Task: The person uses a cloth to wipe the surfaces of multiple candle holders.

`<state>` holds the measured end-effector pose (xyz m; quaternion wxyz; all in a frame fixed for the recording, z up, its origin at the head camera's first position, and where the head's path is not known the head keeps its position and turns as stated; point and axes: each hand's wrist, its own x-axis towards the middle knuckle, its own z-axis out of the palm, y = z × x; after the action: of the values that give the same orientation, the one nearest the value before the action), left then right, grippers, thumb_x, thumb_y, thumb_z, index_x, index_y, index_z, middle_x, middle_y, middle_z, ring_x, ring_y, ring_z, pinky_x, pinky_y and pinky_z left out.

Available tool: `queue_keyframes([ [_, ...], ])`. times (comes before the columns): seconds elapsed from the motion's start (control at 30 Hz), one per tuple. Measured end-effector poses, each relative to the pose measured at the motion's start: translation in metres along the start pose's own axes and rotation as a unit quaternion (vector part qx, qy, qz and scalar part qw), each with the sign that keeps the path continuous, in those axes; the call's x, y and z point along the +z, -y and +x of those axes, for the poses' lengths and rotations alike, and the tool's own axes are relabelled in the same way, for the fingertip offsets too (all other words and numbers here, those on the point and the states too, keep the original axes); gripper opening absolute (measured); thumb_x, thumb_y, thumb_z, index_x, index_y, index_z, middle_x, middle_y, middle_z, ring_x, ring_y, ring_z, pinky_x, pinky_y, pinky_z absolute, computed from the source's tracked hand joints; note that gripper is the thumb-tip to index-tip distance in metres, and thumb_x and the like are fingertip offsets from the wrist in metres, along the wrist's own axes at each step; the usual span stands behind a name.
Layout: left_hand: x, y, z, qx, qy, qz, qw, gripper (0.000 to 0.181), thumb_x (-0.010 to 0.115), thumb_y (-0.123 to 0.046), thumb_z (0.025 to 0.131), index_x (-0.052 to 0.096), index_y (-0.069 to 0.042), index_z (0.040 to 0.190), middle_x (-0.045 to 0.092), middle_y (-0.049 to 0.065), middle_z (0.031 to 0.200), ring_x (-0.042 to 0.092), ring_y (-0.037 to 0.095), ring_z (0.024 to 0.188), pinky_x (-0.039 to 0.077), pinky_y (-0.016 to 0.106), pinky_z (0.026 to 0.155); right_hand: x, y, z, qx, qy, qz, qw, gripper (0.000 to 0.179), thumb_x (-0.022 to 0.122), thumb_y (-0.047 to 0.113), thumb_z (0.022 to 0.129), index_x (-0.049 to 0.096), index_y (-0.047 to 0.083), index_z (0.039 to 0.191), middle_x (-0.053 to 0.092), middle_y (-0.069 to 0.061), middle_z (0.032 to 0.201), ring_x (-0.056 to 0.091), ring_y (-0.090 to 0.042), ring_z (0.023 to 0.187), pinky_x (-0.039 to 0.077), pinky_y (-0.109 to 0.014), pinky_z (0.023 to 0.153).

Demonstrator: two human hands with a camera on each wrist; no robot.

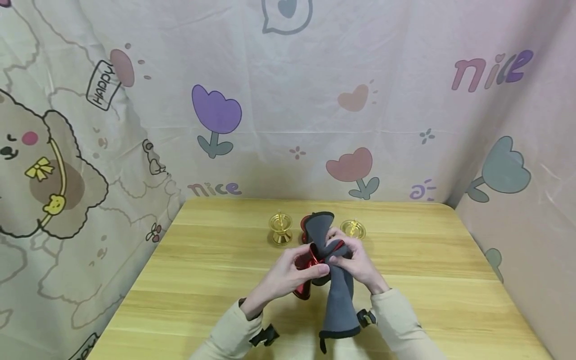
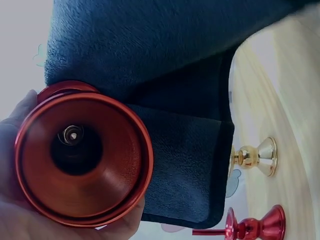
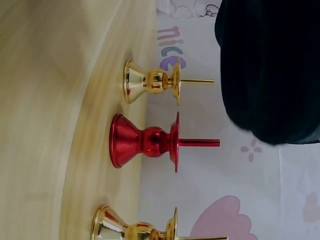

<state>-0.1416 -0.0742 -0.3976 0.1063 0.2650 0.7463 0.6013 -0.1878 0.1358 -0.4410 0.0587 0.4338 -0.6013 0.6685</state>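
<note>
My left hand grips a red metal candlestick, its fingers and thumb curled around it. In the left wrist view the hollow underside of the candlestick's base faces the camera. A grey cloth with dark edging is bunched in my right hand, which pinches it against the upper part of the candlestick. One end of the cloth hangs down toward the front, and the other sticks up behind the hands. The cloth hides part of the held candlestick.
Behind the hands, a gold candlestick stands on the wooden table at left and another gold candlestick at right. Between them is a second red candlestick, upright with a thin spike. A patterned curtain hangs behind the table.
</note>
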Motion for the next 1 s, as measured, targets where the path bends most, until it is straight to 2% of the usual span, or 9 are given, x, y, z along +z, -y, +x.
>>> queue_keyframes([
  [0.1, 0.0002, 0.0001, -0.0004, -0.013, -0.006, -0.004, 0.9999, 0.053, 0.073, -0.033, 0.094, 0.060, -0.006, 0.137, 0.074, 0.016, 0.112, 0.067, 0.003, 0.088, 0.057, 0.021, 0.078, -0.0001, -0.0011, -0.0010, -0.007, -0.035, 0.042, 0.9985, 0.025, 0.069, 0.030, 0.095, 0.064, 0.006, 0.100, 0.058, 0.005, 0.110, 0.050, -0.010, 0.102, 0.040, -0.023, 0.093],
  [0.23, 0.0001, 0.0010, -0.0006, -0.018, -0.013, -0.009, 0.9997, 0.058, 0.073, -0.031, 0.094, 0.055, -0.006, 0.143, 0.074, 0.016, 0.116, 0.069, 0.003, 0.091, 0.057, 0.021, 0.080, -0.0013, -0.0030, -0.0026, -0.006, -0.062, 0.073, 0.9953, 0.017, 0.069, 0.026, 0.095, 0.068, 0.013, 0.107, 0.061, 0.006, 0.113, 0.052, -0.008, 0.106, 0.042, -0.021, 0.094],
  [0.37, -0.0003, 0.0014, -0.0001, -0.010, -0.023, -0.001, 0.9997, 0.040, 0.073, -0.031, 0.093, 0.067, -0.008, 0.125, 0.074, 0.014, 0.100, 0.068, 0.011, 0.080, 0.056, 0.022, 0.069, -0.0025, -0.0043, -0.0040, 0.025, -0.013, 0.056, 0.9980, 0.019, 0.071, 0.015, 0.094, 0.068, 0.013, 0.112, 0.062, 0.005, 0.116, 0.055, -0.008, 0.110, 0.043, -0.021, 0.099],
  [0.47, -0.0001, 0.0011, 0.0002, -0.012, -0.029, 0.008, 0.9995, 0.033, 0.074, -0.033, 0.092, 0.069, -0.008, 0.113, 0.072, 0.012, 0.090, 0.067, 0.016, 0.074, 0.053, 0.022, 0.064, -0.0024, -0.0033, -0.0033, 0.047, 0.023, 0.044, 0.9976, 0.022, 0.072, 0.009, 0.092, 0.067, 0.010, 0.113, 0.062, 0.004, 0.118, 0.055, -0.008, 0.111, 0.043, -0.022, 0.101],
  [0.57, 0.0008, 0.0008, 0.0003, -0.019, -0.028, 0.010, 0.9994, 0.033, 0.074, -0.033, 0.092, 0.069, -0.008, 0.114, 0.073, 0.012, 0.093, 0.069, 0.014, 0.077, 0.055, 0.022, 0.067, -0.0014, -0.0017, -0.0027, 0.051, 0.022, 0.039, 0.9977, 0.018, 0.073, 0.010, 0.091, 0.066, 0.009, 0.109, 0.063, 0.005, 0.115, 0.054, -0.008, 0.109, 0.042, -0.022, 0.099],
  [0.67, 0.0021, 0.0006, 0.0003, -0.024, -0.024, 0.009, 0.9994, 0.033, 0.074, -0.032, 0.093, 0.069, -0.008, 0.114, 0.074, 0.013, 0.097, 0.070, 0.012, 0.080, 0.057, 0.023, 0.070, 0.0003, -0.0016, -0.0029, 0.038, 0.008, 0.040, 0.9984, 0.014, 0.073, 0.014, 0.092, 0.066, 0.008, 0.103, 0.063, 0.007, 0.110, 0.053, -0.008, 0.105, 0.041, -0.023, 0.095],
  [0.83, 0.0031, 0.0001, 0.0000, -0.025, -0.015, 0.000, 0.9996, 0.031, 0.072, -0.030, 0.094, 0.069, -0.006, 0.113, 0.074, 0.015, 0.099, 0.070, 0.010, 0.083, 0.058, 0.024, 0.073, 0.0019, -0.0031, -0.0021, -0.011, -0.025, 0.065, 0.9975, 0.016, 0.070, 0.022, 0.094, 0.064, 0.008, 0.097, 0.062, 0.007, 0.105, 0.051, -0.009, 0.099, 0.040, -0.025, 0.088],
  [0.9, 0.0029, 0.0003, -0.0006, -0.026, -0.013, -0.004, 0.9996, 0.033, 0.072, -0.029, 0.094, 0.068, -0.007, 0.118, 0.074, 0.015, 0.101, 0.070, 0.007, 0.084, 0.058, 0.023, 0.075, 0.0016, -0.0034, -0.0018, -0.020, -0.042, 0.091, 0.9948, 0.015, 0.069, 0.024, 0.095, 0.067, 0.010, 0.100, 0.062, 0.007, 0.107, 0.052, -0.008, 0.100, 0.042, -0.023, 0.089],
  [1.0, 0.0020, 0.0015, -0.0019, -0.031, -0.015, -0.006, 0.9994, 0.039, 0.072, -0.030, 0.094, 0.067, -0.007, 0.125, 0.075, 0.015, 0.105, 0.070, 0.006, 0.086, 0.058, 0.023, 0.077, 0.0007, -0.0034, -0.0027, -0.012, -0.051, 0.120, 0.9914, 0.017, 0.069, 0.024, 0.095, 0.070, 0.014, 0.109, 0.064, 0.006, 0.113, 0.055, -0.007, 0.105, 0.045, -0.019, 0.092],
])
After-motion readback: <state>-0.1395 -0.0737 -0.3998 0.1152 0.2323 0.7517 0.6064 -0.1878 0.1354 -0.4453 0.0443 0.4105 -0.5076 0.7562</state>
